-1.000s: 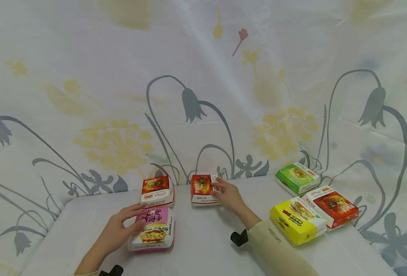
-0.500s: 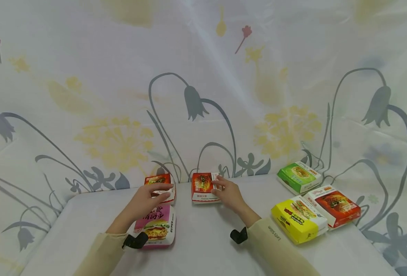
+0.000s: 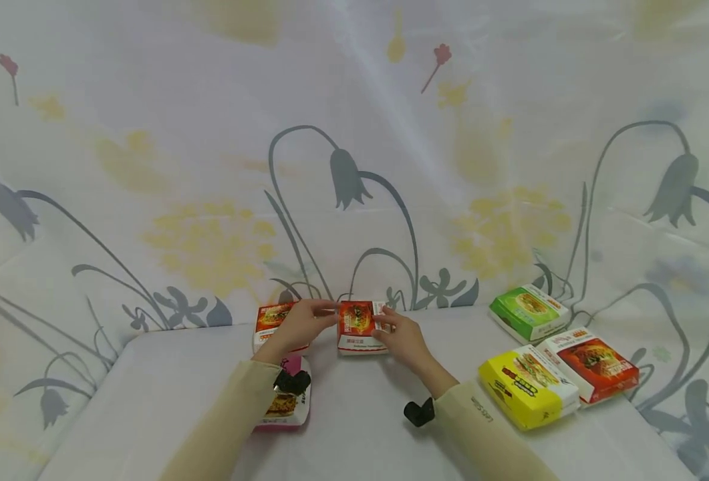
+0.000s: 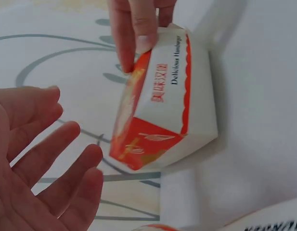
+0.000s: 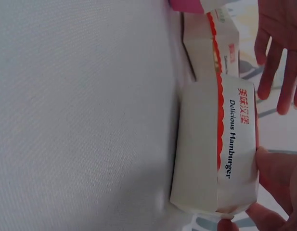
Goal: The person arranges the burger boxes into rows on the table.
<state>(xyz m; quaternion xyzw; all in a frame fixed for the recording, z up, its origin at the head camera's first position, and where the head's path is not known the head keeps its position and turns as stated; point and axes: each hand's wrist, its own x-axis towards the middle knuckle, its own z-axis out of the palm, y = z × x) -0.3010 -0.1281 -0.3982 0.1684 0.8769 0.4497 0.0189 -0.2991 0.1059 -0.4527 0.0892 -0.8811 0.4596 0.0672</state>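
Note:
A red-and-white hamburger box sits at the middle back of the white table, by the curtain. My right hand holds its right end; in the right wrist view the thumb lies along its upper edge and fingertips show at its end. My left hand hovers near the box's left side with fingers stretched toward it, spread and empty in the left wrist view. Behind the left hand stands another red hamburger box, partly covered. A pink burger box is partly hidden under the left sleeve.
On the right of the table lie a green box, a red-and-white box and a yellow box, close together. A flowered curtain rises along the table's back edge. The right forearm passes beside the yellow box.
My left hand has moved from the pink box, up and right across the left red box, to beside the middle box. My right hand stays on the middle box.

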